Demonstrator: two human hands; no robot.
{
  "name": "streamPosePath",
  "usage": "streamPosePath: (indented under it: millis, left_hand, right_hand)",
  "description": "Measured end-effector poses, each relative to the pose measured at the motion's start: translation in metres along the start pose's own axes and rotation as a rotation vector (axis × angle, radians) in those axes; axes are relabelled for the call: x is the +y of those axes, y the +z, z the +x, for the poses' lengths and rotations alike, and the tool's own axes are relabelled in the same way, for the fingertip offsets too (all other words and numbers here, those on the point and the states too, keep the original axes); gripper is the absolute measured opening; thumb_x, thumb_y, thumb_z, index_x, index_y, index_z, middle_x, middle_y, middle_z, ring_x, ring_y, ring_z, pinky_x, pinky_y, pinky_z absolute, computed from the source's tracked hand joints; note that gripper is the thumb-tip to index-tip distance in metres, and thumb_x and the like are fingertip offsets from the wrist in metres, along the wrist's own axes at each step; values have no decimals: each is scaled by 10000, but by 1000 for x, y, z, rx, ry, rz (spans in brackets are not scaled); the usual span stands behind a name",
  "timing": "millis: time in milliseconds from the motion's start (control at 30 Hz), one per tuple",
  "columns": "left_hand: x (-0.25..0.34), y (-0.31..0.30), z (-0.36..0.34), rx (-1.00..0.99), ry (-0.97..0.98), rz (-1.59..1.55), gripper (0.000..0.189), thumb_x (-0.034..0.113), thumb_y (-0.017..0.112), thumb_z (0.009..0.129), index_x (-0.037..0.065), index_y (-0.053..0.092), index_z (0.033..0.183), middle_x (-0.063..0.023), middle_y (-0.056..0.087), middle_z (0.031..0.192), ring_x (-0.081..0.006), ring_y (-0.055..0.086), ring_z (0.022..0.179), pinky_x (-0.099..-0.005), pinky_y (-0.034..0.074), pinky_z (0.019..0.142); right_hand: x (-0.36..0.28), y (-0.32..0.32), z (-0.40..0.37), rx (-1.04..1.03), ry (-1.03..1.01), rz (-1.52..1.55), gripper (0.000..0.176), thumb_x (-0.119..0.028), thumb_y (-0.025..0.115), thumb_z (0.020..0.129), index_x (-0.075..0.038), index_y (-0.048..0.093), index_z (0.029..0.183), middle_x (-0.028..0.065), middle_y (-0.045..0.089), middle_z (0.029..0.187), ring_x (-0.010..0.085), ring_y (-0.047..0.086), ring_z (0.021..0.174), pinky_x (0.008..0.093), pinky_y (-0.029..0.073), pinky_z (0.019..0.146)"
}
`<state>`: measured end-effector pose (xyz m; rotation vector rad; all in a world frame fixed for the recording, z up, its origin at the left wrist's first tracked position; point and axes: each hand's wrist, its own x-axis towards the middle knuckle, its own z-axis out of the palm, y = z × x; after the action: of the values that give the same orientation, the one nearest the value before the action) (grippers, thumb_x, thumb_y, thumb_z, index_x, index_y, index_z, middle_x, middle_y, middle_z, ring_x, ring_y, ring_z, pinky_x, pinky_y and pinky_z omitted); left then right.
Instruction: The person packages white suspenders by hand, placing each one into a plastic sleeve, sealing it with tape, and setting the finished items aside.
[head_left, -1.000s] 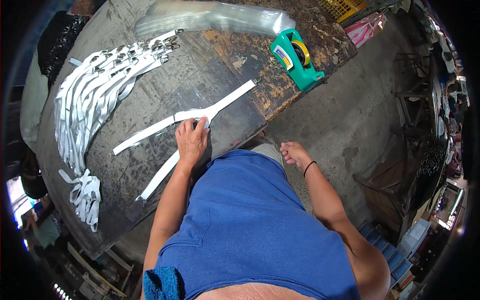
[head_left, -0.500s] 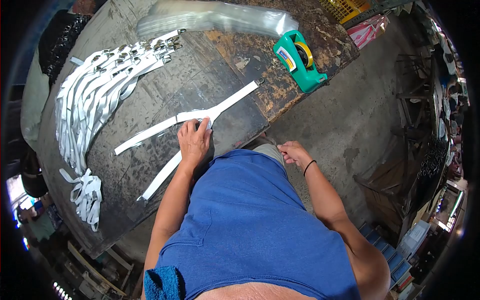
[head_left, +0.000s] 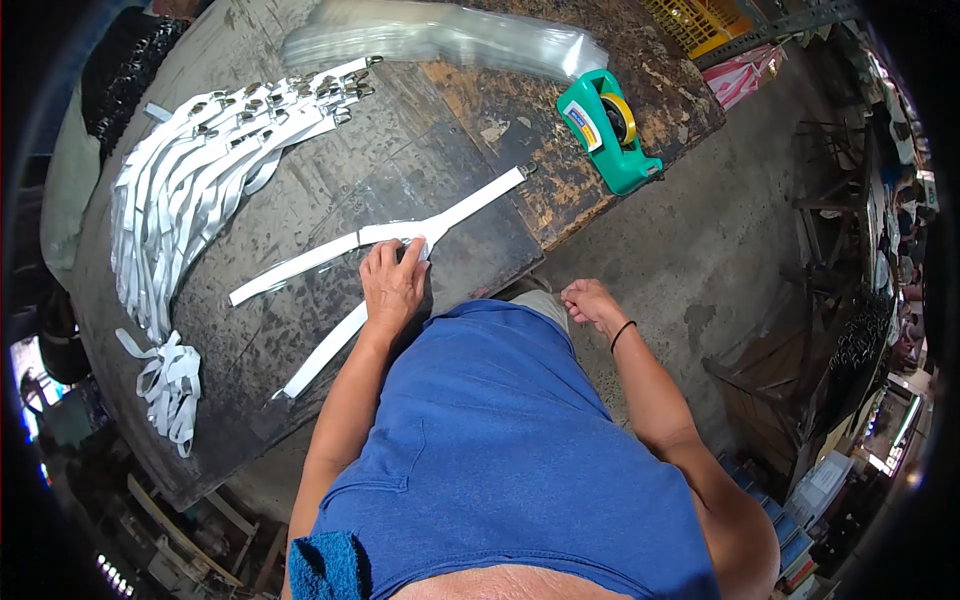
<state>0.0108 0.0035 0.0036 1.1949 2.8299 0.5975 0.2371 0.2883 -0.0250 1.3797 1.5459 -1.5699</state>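
A pair of white Y-shaped suspenders (head_left: 470,203) lies spread on the worktable, with a metal clip at its upper right end. My left hand (head_left: 393,287) rests on it near the join of the straps, fingers apart and fingertips pressing down; the hand covers part of the lower strap. A clear plastic piece shows around the upper strap, next to a dark slider. Off the table's front edge, my right hand (head_left: 592,303) is held closed with curled fingers; whether something small is in it cannot be made out.
At left lies a pile of white suspenders (head_left: 195,190) with metal clips, and below it a bundle of white straps (head_left: 172,390). Clear plastic bags (head_left: 440,35) lie along the back. A green tape dispenser (head_left: 612,140) stands near the right edge, a yellow crate (head_left: 700,25) beyond.
The view has shifted slightly. My right hand's fingers look a little more curled in than before; my left hand stays on the suspenders.
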Motion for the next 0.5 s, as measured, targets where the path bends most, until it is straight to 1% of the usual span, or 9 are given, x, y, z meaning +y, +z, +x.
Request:
streamPosePath:
  millis: [67, 200, 233, 267, 300, 367, 400, 467, 500]
  left_hand:
    - [-1, 1, 0, 5, 0, 2, 477, 174, 724, 822, 192, 608, 1285, -118, 569, 1153, -328, 515, 1128, -470, 392, 941]
    - [0, -1, 0, -7, -5, -8, 483, 175, 726, 817, 180, 606, 1285, -123, 570, 1160, -329, 515, 1141, -472, 390, 945]
    - [0, 0, 0, -1, -10, -6, 483, 175, 726, 817, 180, 606, 1285, -123, 570, 1160, -329, 515, 1141, -472, 390, 945]
    - [0, 0, 0, 5, -1, -21, 480, 178, 728, 815, 175, 607, 1280, -125, 571, 1155, -329, 518, 1134, -472, 391, 939]
    - [-1, 0, 0, 12, 4, -32, 478, 181, 730, 813, 171, 608, 1275, -127, 571, 1149, -329, 521, 1127, -471, 392, 932]
    - [-1, 0, 1, 32, 2, -27, 468, 185, 731, 811, 169, 611, 1263, -128, 571, 1140, -329, 523, 1118, -470, 394, 921]
    - [-2, 0, 0, 43, 10, -30, 458, 188, 732, 809, 167, 615, 1252, -129, 571, 1130, -329, 525, 1108, -468, 395, 910]
    - [-3, -1, -1, 43, -2, -43, 437, 193, 733, 808, 166, 620, 1230, -127, 570, 1116, -325, 526, 1094, -463, 396, 893]
    - [-2, -3, -1, 36, -6, -48, 430, 203, 734, 809, 166, 621, 1222, -125, 569, 1113, -319, 525, 1093, -464, 395, 887]
  right_hand:
    - [2, -1, 3, 49, -78, 44, 113, -137, 590, 923, -33, 627, 945, -15, 565, 751, 81, 518, 632, 242, 462, 544]
    - [-11, -12, -2, 52, -166, 93, 104, -134, 573, 928, -40, 618, 937, -16, 560, 764, 80, 518, 655, 247, 456, 567]
    - [-18, -15, -6, 30, -250, 68, 102, -138, 576, 930, -43, 612, 926, -18, 560, 765, 75, 515, 658, 245, 445, 565]
    - [-27, -18, -10, 5, -335, 42, 101, -142, 579, 932, -47, 607, 916, -19, 561, 766, 71, 512, 661, 242, 434, 564]
    - [-39, -20, -17, -6, -343, 34, 101, -142, 579, 932, -47, 607, 916, -19, 561, 766, 71, 512, 661, 242, 434, 564]
    - [-69, -18, -28, -13, -487, -86, 120, -166, 593, 930, -51, 600, 898, -20, 565, 773, 67, 507, 676, 238, 426, 592]
    - [-83, -15, -28, -46, -504, -101, 120, -166, 593, 930, -51, 600, 898, -20, 565, 773, 67, 507, 676, 238, 426, 592]
    - [-112, -5, -28, -92, -695, -142, 130, -186, 601, 928, -64, 597, 885, -22, 568, 781, 68, 506, 703, 241, 422, 627]
    - [-129, 1, -29, -182, -694, -116, 145, -203, 619, 921, -66, 594, 882, -15, 559, 791, 78, 514, 745, 250, 424, 663]
